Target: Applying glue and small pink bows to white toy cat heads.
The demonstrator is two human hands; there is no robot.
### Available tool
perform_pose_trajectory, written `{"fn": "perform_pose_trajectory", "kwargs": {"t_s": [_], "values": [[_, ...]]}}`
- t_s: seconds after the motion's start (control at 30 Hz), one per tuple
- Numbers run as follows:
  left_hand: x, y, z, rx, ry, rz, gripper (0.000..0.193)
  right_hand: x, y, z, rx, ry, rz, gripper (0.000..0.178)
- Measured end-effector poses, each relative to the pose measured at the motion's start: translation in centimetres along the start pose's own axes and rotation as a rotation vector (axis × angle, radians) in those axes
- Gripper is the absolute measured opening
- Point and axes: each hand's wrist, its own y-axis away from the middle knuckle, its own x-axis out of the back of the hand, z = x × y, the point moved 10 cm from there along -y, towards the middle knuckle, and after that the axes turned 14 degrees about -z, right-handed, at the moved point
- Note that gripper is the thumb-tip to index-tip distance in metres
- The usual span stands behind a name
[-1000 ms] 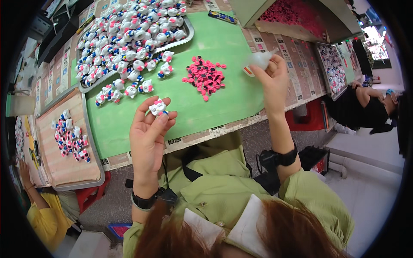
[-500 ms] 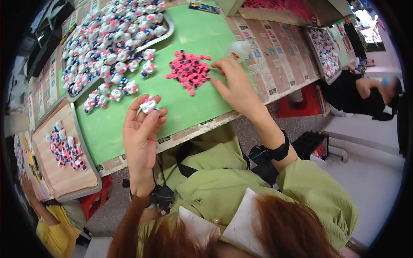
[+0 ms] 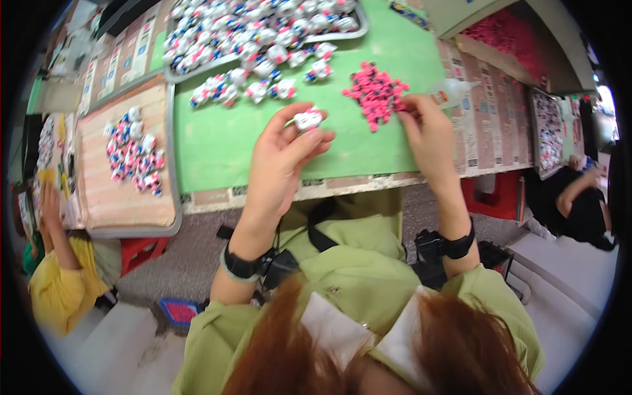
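Note:
In my left hand [image 3: 282,161], a small white figurine [image 3: 307,120] with pink and blue parts sits between thumb and fingers, over the green work surface [image 3: 230,145]. The fingers of my right hand [image 3: 429,135] are drawn together at the right edge of a pile of small pink and black pieces [image 3: 373,94]. Whatever lies between those fingertips is too small to make out. Just beyond that hand, a translucent squeeze bottle [image 3: 454,92] lies on its side. Several similar figurines [image 3: 253,89] lie loose on the green surface, left of the pile.
Many figurines fill a metal tray [image 3: 365,23] at the back. On the left, another tray [image 3: 172,197] carries a smaller heap. A box of pink pieces [image 3: 503,39] stands back right. A person in yellow [image 3: 66,283] is at left, another in black [image 3: 566,204] at right.
The view has swung, so the table sits further right in it. My right hand's fingers have closed together at the pile's edge. My left hand still holds the figurine.

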Motion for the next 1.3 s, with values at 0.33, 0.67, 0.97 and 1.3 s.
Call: {"fn": "perform_pose_trajectory", "kwargs": {"t_s": [0.33,0.67,0.97,1.3], "values": [[-0.2,0.2,0.0,0.022,-0.056,0.033,0.036,1.6,1.3,1.4,-0.133,-0.157,0.039,0.015],[-0.8,0.4,0.1,0.028,-0.069,0.036,0.036,0.4,0.0,-1.4,0.081,0.126,0.039,0.011],[0.0,0.9,0.3,0.015,-0.064,0.078,0.037,1.7,1.0,-0.7,-0.056,0.008,-0.024,0.011],[-0.8,1.0,0.2,0.031,-0.058,0.040,0.036,-0.2,-0.3,-4.1,0.251,0.112,-0.107,0.012]]}}
